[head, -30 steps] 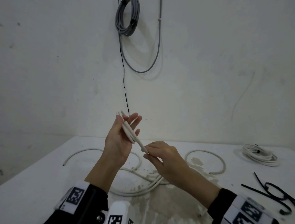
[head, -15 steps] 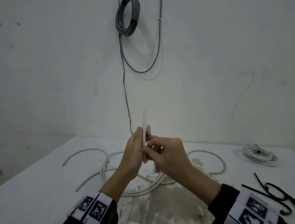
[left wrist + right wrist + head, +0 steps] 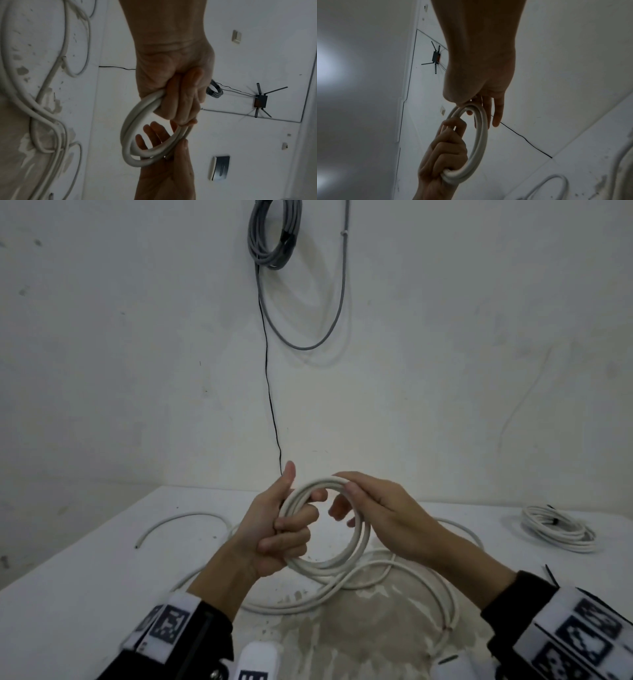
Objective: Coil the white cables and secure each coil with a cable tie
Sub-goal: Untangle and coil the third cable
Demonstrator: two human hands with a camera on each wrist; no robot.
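A small coil of white cable (image 3: 363,542) is held above the table, its ring facing me. My left hand (image 3: 291,525) grips the coil's left side with fingers curled round the turns and the thumb up. My right hand (image 3: 349,491) pinches the coil's top right between thumb and index finger, with the other fingers straight behind the ring. The rest of this cable (image 3: 411,583) trails in loose loops on the table below. In the left wrist view my left hand (image 3: 178,102) wraps the coil (image 3: 126,135). In the right wrist view my right hand (image 3: 481,105) holds the coil (image 3: 481,135).
A tied white coil (image 3: 558,529) lies at the table's back right, and black cable ties (image 3: 548,571) show at the right edge. Another loose cable end (image 3: 178,518) curves at the left of the white table (image 3: 85,577). A grey cable bundle (image 3: 274,234) hangs on the wall.
The cable lay across my open left palm, then stood edge-on between both hands. Now the coil is turned to face me, and my left fingers have curled round it.
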